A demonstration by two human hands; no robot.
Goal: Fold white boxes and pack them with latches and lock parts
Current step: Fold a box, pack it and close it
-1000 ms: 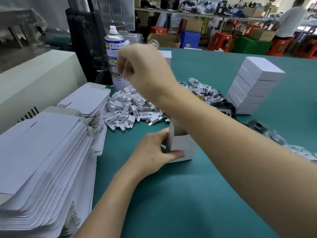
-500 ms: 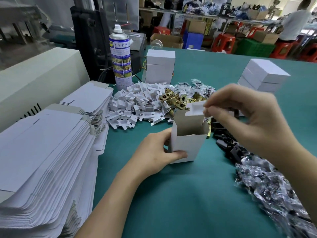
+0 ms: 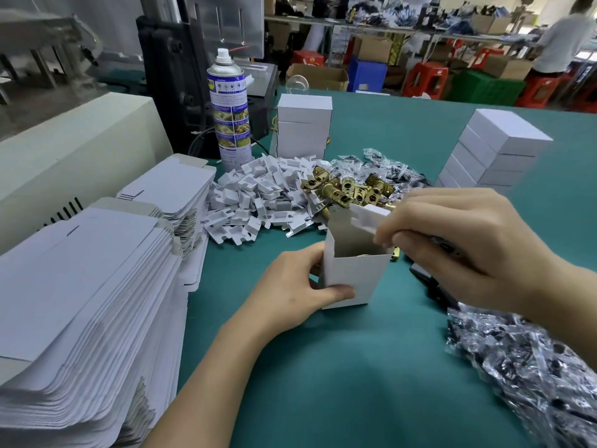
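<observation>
An open white box [image 3: 353, 273] stands upright on the green table [image 3: 323, 376]. My left hand [image 3: 290, 286] grips its left side, thumb across the front. My right hand [image 3: 465, 244] pinches a white cardboard insert [image 3: 368, 218] just above the box's open top, at its right rim. Brass latches [image 3: 349, 187] lie in a heap right behind the box. A pile of white inserts [image 3: 255, 198] spreads to their left. Clear bags of dark lock parts [image 3: 529, 367] lie at the right.
Tall stacks of flat unfolded boxes [image 3: 80, 305] fill the left side. A spray can [image 3: 230, 108] stands behind the insert pile. Closed white boxes are stacked at the back centre [image 3: 303, 127] and at the right [image 3: 494, 147]. A beige machine [image 3: 71, 150] sits far left.
My right hand came back from the insert pile to the box with an insert pinched in it, and has lowered it close to the box's open top. My left hand stayed on the box.
</observation>
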